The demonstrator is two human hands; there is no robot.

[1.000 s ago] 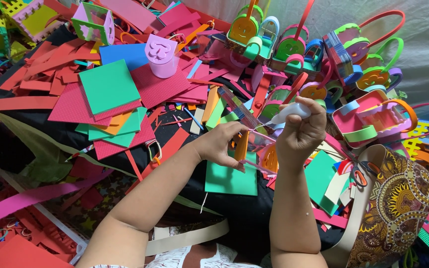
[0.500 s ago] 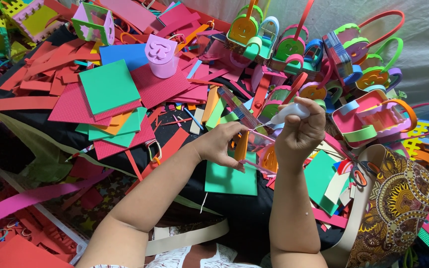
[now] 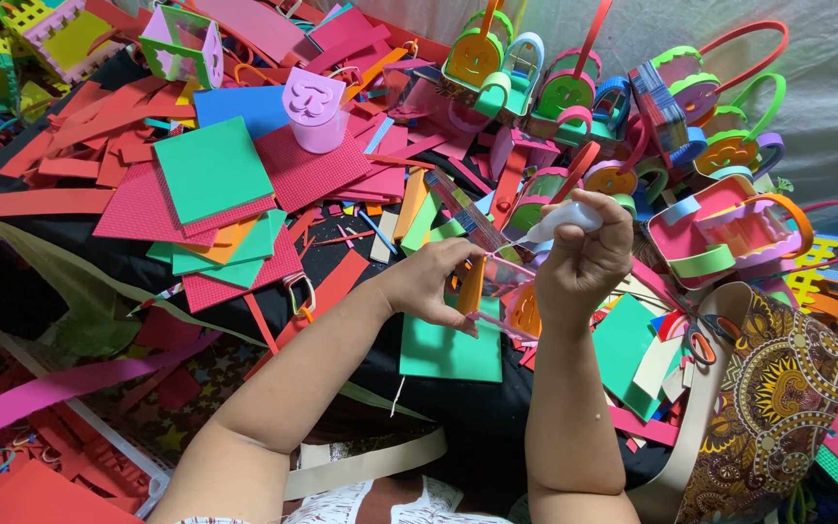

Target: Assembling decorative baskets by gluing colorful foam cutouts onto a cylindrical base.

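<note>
A: Where's the small foam piece, relative to the hands?

B: Right between them. The left hand (image 3: 429, 281) pinches the orange and pink foam piece (image 3: 497, 291) by its near-left edge, fingers closed on it, holding it up above the green foam square (image 3: 450, 344) that lies just under the hands.

A: And the right hand?

B: The right hand (image 3: 584, 262) is wrapped in a fist around a white glue bottle (image 3: 563, 221). The bottle's long axis slants down and to the left, nozzle toward the foam piece, so the tip sits just above the piece's upper edge. I can't tell if the tip is touching it.

A: Which hand is nearer the piece?

B: The left one grips it; the right is just beside it and reaches it only through the nozzle.

A: What's around them?

B: Beyond the left hand, stacked foam sheets (image 3: 213, 175) in green, pink and blue, and a lilac foam cup (image 3: 314, 109). Beyond the right hand, a heap of small foam baskets (image 3: 574, 92) with looped handles. To its right, a patterned bag (image 3: 778, 388).
</note>
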